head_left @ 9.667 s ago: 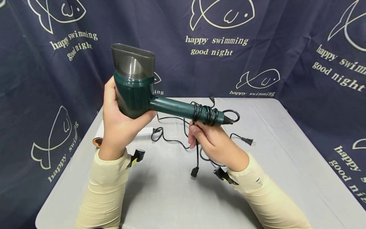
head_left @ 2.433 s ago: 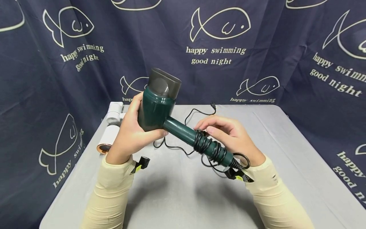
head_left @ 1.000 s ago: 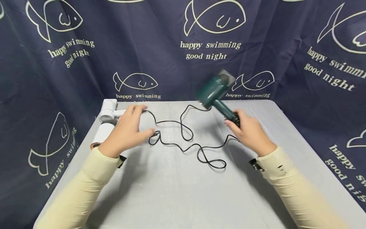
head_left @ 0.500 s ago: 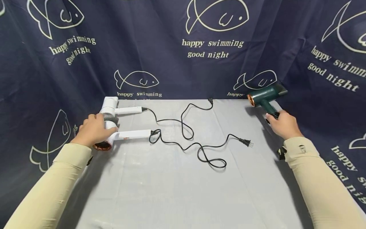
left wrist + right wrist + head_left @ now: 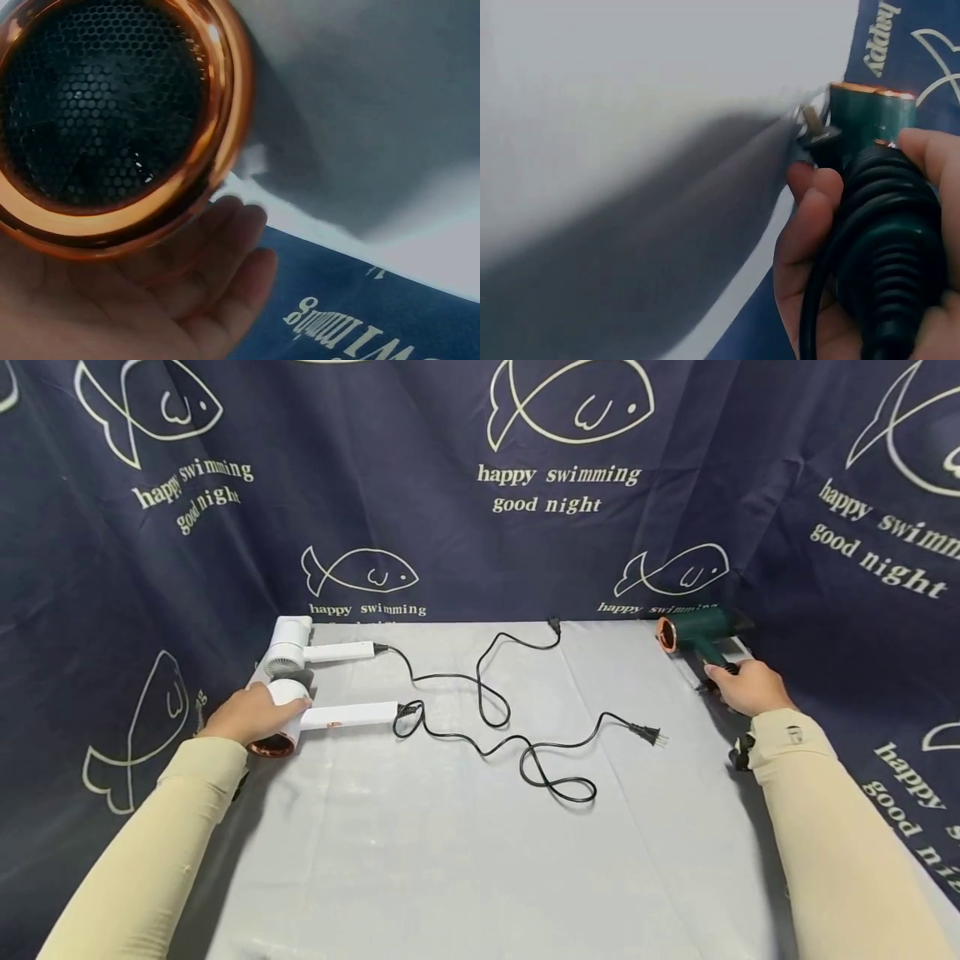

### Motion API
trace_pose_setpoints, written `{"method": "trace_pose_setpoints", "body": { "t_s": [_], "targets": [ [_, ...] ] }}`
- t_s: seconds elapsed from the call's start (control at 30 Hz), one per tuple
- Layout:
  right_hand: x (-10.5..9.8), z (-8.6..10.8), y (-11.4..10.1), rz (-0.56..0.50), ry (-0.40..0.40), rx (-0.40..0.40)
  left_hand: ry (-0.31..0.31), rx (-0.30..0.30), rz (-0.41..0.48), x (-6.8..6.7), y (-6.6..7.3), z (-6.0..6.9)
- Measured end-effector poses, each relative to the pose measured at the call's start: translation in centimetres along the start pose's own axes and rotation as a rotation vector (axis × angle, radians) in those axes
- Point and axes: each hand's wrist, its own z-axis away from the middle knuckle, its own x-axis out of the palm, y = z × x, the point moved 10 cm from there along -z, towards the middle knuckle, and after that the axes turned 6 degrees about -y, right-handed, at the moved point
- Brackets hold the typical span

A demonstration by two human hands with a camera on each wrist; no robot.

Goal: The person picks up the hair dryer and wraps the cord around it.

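At the table's far right corner, my right hand (image 5: 756,687) holds the green hair dryer (image 5: 701,628) by its cord-wrapped handle. In the right wrist view the fingers (image 5: 810,225) wrap that handle, and the black cord (image 5: 889,184) coils round it. Its copper rear ring faces left in the head view. On the left, my left hand (image 5: 251,714) grips the head of the nearer white hair dryer (image 5: 352,715), thumb on its near side. The left wrist view shows its copper ring (image 5: 229,97) and mesh, with fingers (image 5: 247,289) along the body behind it.
Another white hair dryer (image 5: 339,652) lies just behind the held one. Black cords (image 5: 491,697) run loosely across the middle of the grey table (image 5: 480,860). One plug (image 5: 647,734) lies right of centre, another (image 5: 554,624) at the back edge. A dark blue curtain (image 5: 435,510) hangs around the table.
The green hair dryer has passed from my left hand to my right and moved to the far right corner, lower now. My left hand has moved left onto the nearer white hair dryer.
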Motion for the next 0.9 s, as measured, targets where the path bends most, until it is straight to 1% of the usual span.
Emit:
{"method": "trace_pose_setpoints", "body": {
  "t_s": [0.1,0.27,0.47,0.63,0.7,0.77,0.9],
  "targets": [
    [-0.1,-0.2,0.6,0.019,-0.016,0.027,-0.030,0.000,-0.001,0.1,0.3,0.0],
    [-0.2,-0.4,1.2,0.072,-0.024,0.055,-0.068,-0.046,0.005,0.4,0.2,-0.1],
    [-0.1,-0.4,1.5,0.120,-0.032,0.082,-0.065,-0.083,0.031,0.4,0.0,-0.2],
    [-0.4,0.1,1.2,0.145,-0.036,0.078,-0.062,-0.082,0.038,0.6,-0.1,-0.4],
    [-0.7,0.3,1.0,0.150,-0.017,0.081,-0.058,-0.081,0.044,0.7,-0.2,-0.6],
    [-1.2,0.5,0.7,0.139,0.029,0.093,-0.054,-0.084,0.053,0.7,-0.3,-0.7],
    [-2.3,0.8,-0.9,0.064,0.183,0.075,-0.032,-0.072,0.078,0.5,-0.2,-0.4]
  ]
}}
